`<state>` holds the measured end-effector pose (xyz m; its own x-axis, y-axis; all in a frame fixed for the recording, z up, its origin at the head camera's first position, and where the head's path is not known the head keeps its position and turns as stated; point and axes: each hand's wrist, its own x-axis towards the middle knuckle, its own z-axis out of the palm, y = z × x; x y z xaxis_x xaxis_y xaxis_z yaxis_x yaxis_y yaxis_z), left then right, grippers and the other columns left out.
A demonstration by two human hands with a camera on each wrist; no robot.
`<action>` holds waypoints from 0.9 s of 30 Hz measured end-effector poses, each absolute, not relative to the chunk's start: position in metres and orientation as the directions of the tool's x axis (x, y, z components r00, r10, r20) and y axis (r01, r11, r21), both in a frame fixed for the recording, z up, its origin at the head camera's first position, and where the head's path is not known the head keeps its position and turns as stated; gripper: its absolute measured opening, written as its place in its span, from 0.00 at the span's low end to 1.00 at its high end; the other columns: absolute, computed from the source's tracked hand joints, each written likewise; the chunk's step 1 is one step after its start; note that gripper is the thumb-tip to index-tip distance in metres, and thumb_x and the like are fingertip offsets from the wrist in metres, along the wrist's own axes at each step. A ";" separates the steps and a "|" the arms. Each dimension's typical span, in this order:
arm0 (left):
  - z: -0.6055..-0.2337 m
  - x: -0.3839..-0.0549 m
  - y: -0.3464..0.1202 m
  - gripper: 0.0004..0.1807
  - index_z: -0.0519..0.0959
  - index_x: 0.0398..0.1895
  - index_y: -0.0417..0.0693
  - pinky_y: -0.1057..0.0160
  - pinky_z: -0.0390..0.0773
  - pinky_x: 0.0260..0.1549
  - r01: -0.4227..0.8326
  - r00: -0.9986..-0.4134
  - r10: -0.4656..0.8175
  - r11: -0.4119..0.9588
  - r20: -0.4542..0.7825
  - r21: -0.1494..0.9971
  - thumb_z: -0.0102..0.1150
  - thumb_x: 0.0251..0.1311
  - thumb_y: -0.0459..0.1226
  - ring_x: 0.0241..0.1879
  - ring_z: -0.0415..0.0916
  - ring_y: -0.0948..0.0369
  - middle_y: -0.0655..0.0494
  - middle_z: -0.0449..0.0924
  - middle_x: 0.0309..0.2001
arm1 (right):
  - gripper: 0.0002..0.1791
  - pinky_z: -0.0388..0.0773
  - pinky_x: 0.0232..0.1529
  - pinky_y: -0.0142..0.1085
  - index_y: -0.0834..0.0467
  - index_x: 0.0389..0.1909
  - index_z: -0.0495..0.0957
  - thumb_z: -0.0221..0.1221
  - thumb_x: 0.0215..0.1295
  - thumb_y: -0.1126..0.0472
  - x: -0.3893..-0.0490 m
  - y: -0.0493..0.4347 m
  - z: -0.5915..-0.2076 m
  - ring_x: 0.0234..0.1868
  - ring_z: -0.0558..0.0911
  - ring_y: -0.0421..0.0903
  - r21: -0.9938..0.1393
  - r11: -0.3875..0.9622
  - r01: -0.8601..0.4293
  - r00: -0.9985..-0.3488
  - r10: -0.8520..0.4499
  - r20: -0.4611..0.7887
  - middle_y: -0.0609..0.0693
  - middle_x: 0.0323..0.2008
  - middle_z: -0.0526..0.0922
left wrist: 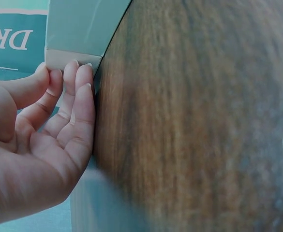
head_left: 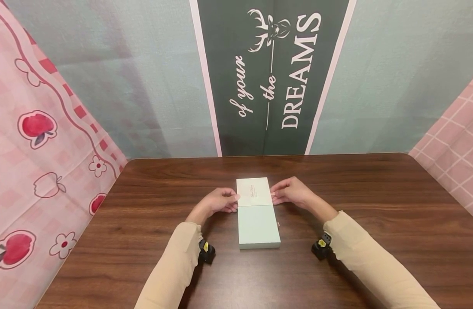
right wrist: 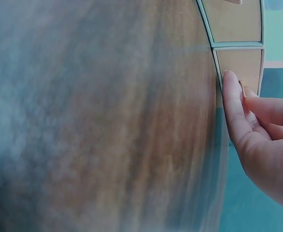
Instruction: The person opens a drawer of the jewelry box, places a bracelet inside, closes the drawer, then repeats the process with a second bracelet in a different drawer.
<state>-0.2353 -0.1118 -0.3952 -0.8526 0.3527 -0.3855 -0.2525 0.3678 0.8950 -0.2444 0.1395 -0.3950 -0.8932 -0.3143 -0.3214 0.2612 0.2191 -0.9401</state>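
A cream box [head_left: 255, 189] with small printed lettering on its lid lies flat on the table, end to end with a mint green box [head_left: 258, 226] nearer me. My left hand [head_left: 222, 200] holds the cream box by its left side, thumb at the top edge and fingertips against the wall [left wrist: 66, 58]. On the opposite side, my right hand [head_left: 292, 192] pinches a small pull tab [right wrist: 242, 88] between thumb and finger. That tab sits on the beige drawer front [right wrist: 252, 63] of the cream box. One of the right fingers rests along this front.
A similar tab [head_left: 278, 224] sticks out of the green box's right side. The brown wooden table [head_left: 143, 266] runs back to a printed cloth [head_left: 163, 86]. Patterned pink cloths hang at left [head_left: 39, 171] and right [head_left: 464, 141].
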 end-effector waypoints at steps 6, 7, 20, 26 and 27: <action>-0.394 -0.235 -0.112 0.09 0.73 0.30 0.37 0.61 0.79 0.33 -0.252 -0.851 0.357 0.367 -0.386 0.896 0.52 0.63 0.35 0.25 0.75 0.61 0.48 0.76 0.25 | 0.12 0.79 0.38 0.44 0.76 0.46 0.72 0.51 0.61 0.76 -0.244 0.141 -0.395 0.31 0.83 0.52 -0.937 0.223 0.267 -0.890 -0.317 -0.329 0.63 0.33 0.80; -0.394 -0.235 -0.111 0.08 0.73 0.30 0.37 0.61 0.79 0.33 -0.254 -0.850 0.357 0.366 -0.387 0.895 0.52 0.63 0.35 0.25 0.75 0.60 0.48 0.76 0.25 | 0.12 0.79 0.38 0.44 0.76 0.46 0.72 0.51 0.61 0.76 -0.244 0.141 -0.395 0.31 0.83 0.52 -0.938 0.223 0.267 -0.890 -0.317 -0.329 0.63 0.33 0.80; -0.393 -0.234 -0.112 0.09 0.72 0.30 0.37 0.61 0.79 0.33 -0.246 -0.849 0.363 0.368 -0.383 0.897 0.51 0.64 0.35 0.25 0.75 0.61 0.48 0.76 0.26 | 0.13 0.79 0.38 0.44 0.77 0.47 0.70 0.51 0.61 0.76 -0.245 0.143 -0.396 0.31 0.83 0.51 -0.938 0.203 0.281 -0.874 -0.350 -0.337 0.62 0.32 0.80; -0.395 -0.235 -0.111 0.09 0.72 0.31 0.37 0.60 0.79 0.34 -0.241 -0.852 0.363 0.368 -0.377 0.898 0.51 0.64 0.36 0.25 0.75 0.61 0.48 0.76 0.26 | 0.14 0.78 0.39 0.44 0.77 0.48 0.70 0.52 0.61 0.76 -0.243 0.144 -0.393 0.31 0.83 0.51 -0.939 0.197 0.281 -0.869 -0.363 -0.336 0.62 0.33 0.80; -0.395 -0.234 -0.111 0.09 0.72 0.31 0.37 0.60 0.79 0.34 -0.240 -0.853 0.361 0.369 -0.376 0.898 0.51 0.64 0.36 0.25 0.75 0.61 0.48 0.76 0.26 | 0.14 0.78 0.39 0.44 0.77 0.48 0.70 0.52 0.61 0.76 -0.243 0.145 -0.393 0.32 0.82 0.52 -0.939 0.197 0.281 -0.869 -0.364 -0.336 0.62 0.33 0.80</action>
